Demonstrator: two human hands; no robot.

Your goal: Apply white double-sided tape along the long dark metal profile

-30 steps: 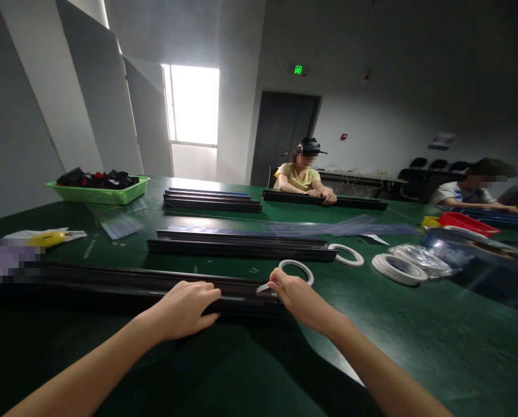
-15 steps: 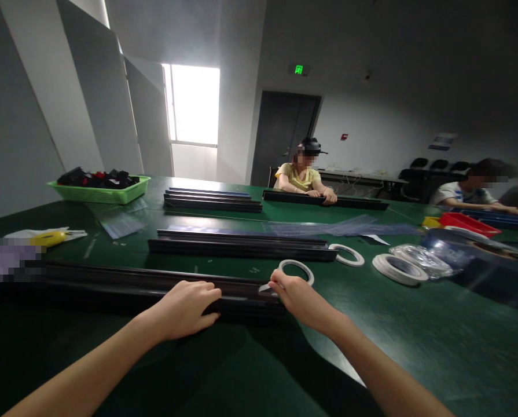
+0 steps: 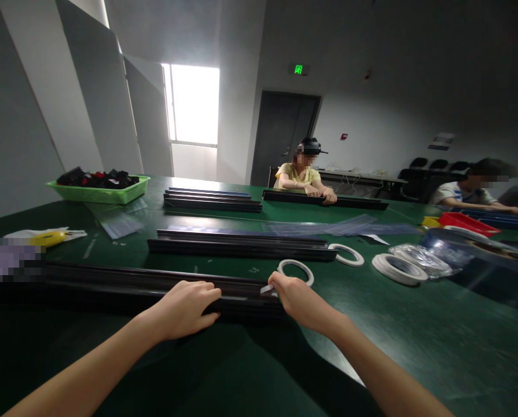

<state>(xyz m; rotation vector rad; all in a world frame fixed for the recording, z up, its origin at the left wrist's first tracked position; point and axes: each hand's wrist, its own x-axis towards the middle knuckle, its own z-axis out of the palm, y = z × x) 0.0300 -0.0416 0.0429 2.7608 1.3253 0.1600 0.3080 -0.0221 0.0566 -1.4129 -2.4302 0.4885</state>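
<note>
A long black profile rail [image 3: 111, 282] lies across the green table in front of me. My left hand [image 3: 188, 308] is closed over its near edge, fingers on top and thumb on the near side. At the rail's right end, my right hand [image 3: 297, 298] pinches a short strip of white tape [image 3: 266, 289] against or just above the channel; whether it sticks there I cannot tell. Just behind that hand lies a white tape roll [image 3: 309, 274], partly hidden by it. A second dark rail [image 3: 241, 249] rests parallel, farther back.
Right of centre are another tape roll [image 3: 358, 259], stacked rolls [image 3: 382, 269] and clear plastic wrap [image 3: 436, 265]. Farther back lie more rails [image 3: 210, 202] and a green basket [image 3: 98, 196] of black parts. A yellow-handled tool [image 3: 50, 238] lies left. Two people sit across the table.
My right hand has shifted very slightly left, and the tape strip's angle has changed a little. My left hand stays in place on the rail.
</note>
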